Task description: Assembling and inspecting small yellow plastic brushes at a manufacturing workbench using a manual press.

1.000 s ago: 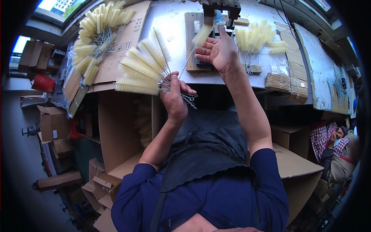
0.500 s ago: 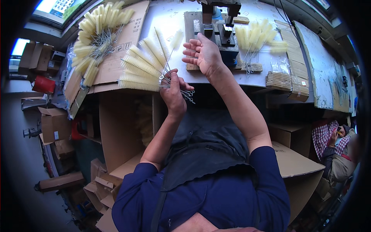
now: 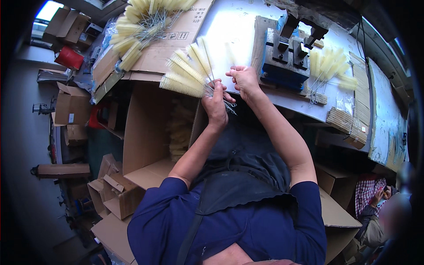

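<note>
My left hand (image 3: pixel 215 105) grips a fan of several pale yellow bristle brushes (image 3: pixel 185 70) by their twisted wire stems, held over the front edge of the white workbench (image 3: pixel 229 26). My right hand (image 3: pixel 244 80) is right beside it, fingers pinched on one more brush whose blurred yellow head (image 3: pixel 229 53) points up and away from me. The two hands almost touch at the wire stems.
A dark metal jig on a blue and wooden block (image 3: pixel 287 53) stands just right of my hands. More yellow brushes lie at the bench's right (image 3: pixel 329 66) and on flattened cardboard at the left (image 3: pixel 141 22). An open cardboard box (image 3: pixel 150 141) sits below the bench. Another person (image 3: pixel 388 212) sits at lower right.
My right hand has come back from the jig toward me and to the left, bringing one brush next to the bundle in my left hand. My left hand has stayed nearly in place.
</note>
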